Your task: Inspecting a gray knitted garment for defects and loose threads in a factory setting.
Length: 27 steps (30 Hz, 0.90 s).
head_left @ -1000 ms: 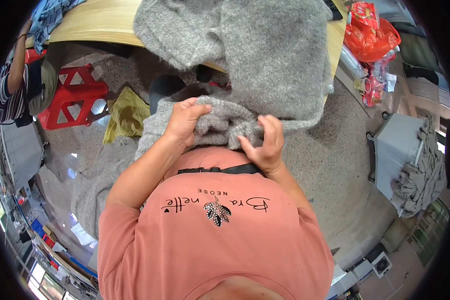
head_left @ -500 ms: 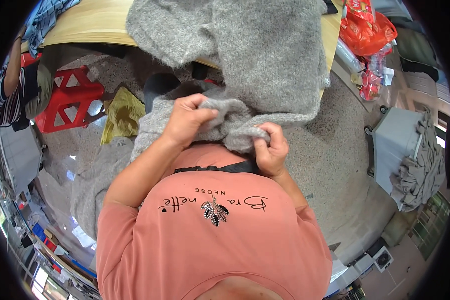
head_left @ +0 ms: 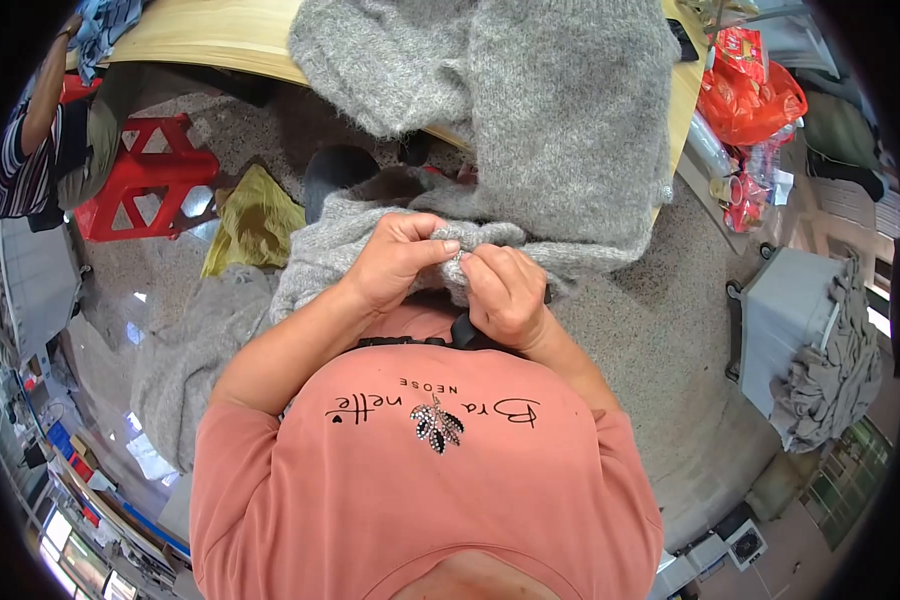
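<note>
A fuzzy grey knit garment drapes from the table edge down across my lap. My left hand pinches a fold of it between thumb and fingers. Close beside it, my right hand has its fingers curled onto the same fold, the two sets of fingertips almost touching. The small piece of knit between the fingertips is partly covered by them. Part of the garment bunches to the left of my left hand over my leg.
The pale wooden table spans the far side. To the left are a red stool, a yellow bag, more grey knit and another person. Red plastic bags and a wheeled grey bin stand right.
My right hand has moved left and turned inward, so it now meets my left hand at the fold. The knit between them is gathered closer. The view has shifted slightly.
</note>
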{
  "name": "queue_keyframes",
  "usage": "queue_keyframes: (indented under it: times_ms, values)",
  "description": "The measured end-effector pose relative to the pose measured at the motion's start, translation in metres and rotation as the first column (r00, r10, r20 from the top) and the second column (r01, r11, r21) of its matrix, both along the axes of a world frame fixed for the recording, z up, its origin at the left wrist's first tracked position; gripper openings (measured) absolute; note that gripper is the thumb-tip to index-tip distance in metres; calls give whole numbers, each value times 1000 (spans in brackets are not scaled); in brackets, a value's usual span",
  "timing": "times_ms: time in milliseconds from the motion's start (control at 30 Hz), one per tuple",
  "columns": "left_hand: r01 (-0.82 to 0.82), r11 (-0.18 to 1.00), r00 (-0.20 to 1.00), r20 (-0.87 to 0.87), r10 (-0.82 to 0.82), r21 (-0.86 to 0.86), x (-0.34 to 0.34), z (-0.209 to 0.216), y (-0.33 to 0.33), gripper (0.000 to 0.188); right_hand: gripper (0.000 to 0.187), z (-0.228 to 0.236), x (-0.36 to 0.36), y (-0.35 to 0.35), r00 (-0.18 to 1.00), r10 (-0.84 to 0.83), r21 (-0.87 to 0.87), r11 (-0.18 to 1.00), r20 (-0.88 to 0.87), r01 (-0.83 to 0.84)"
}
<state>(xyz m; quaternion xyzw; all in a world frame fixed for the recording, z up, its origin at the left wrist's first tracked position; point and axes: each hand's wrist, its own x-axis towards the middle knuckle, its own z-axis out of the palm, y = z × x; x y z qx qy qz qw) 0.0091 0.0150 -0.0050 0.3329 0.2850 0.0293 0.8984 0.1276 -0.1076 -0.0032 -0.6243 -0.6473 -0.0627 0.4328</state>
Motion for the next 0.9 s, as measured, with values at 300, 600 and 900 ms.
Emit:
queue_keyframes:
  times_ms: [300,600,900]
  values:
    - [2,952,999,-40,11,307,-5,4,-1,11,20,11,7,3,928,37,-154,983,-372,-101]
    - [-45,656,999,17,49,754,-5,8,-11,17,19,19,18,4,738,-130,-450,856,-663,-254]
    - [-155,186,988,147,57,970,-1,7,-13,23,10,6,11,1,828,-103,-418,893,-551,-167]
